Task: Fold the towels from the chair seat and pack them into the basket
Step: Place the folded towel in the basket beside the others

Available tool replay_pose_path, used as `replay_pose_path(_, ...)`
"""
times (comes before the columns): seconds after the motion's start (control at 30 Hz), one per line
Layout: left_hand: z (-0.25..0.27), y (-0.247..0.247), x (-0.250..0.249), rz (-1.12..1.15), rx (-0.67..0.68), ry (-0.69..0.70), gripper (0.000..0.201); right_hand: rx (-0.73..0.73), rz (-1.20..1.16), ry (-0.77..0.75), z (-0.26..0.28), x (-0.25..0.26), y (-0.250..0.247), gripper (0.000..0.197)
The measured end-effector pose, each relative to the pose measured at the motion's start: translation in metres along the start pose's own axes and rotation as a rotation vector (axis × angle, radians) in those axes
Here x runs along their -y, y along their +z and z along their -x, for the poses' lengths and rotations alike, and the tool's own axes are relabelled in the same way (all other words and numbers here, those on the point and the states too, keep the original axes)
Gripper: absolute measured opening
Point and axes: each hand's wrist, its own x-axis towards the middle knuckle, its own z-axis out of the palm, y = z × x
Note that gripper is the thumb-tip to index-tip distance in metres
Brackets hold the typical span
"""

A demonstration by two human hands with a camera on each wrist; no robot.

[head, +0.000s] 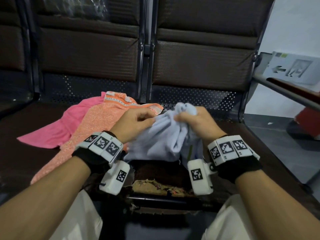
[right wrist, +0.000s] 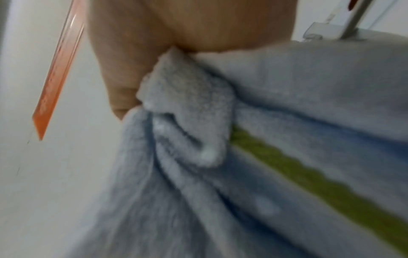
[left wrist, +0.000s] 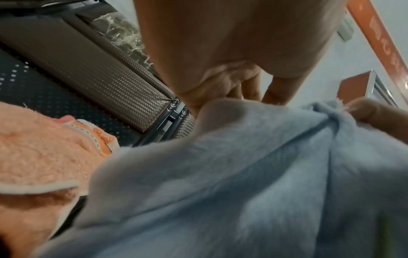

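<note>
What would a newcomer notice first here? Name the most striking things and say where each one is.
First, the pale blue towel, bunched up at the centre, gripped by the right hand and pinched by the left hand. Next, the bright orange towel and pink towel spread on the dark chair seat to the left, the orange partly over the pink.

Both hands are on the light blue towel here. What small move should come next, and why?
Probably draw the hands apart to spread the light blue towel flat. The right hand grips it bunched, the left hand pinches an edge, and it hangs crumpled, unfolded.
</note>
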Motion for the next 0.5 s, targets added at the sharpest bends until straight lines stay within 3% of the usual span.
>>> replay_pose_path(0.1,-0.003,-0.001,0.01,-0.164,0.059,-0.014,0.019,-0.253,-0.097,-0.059,-0.007,0.004,-0.008,0.014)
replay_pose_path(0.3,0.002,-0.005,0.021,-0.441,0.331,-0.137,0.028,-0.504,-0.293,-0.072,-0.014,0.002,-0.021,0.018)
replay_pose_path(0.4,0.003,-0.004,0.014,-0.266,0.25,-0.143,0.022,-0.575,-0.219,-0.046,-0.018,-0.004,-0.024,0.019)
replay_pose_path(0.5,0.001,-0.003,0.008,-0.145,0.117,-0.117,0.02,-0.501,-0.123,0.05,-0.02,-0.013,-0.021,0.017)
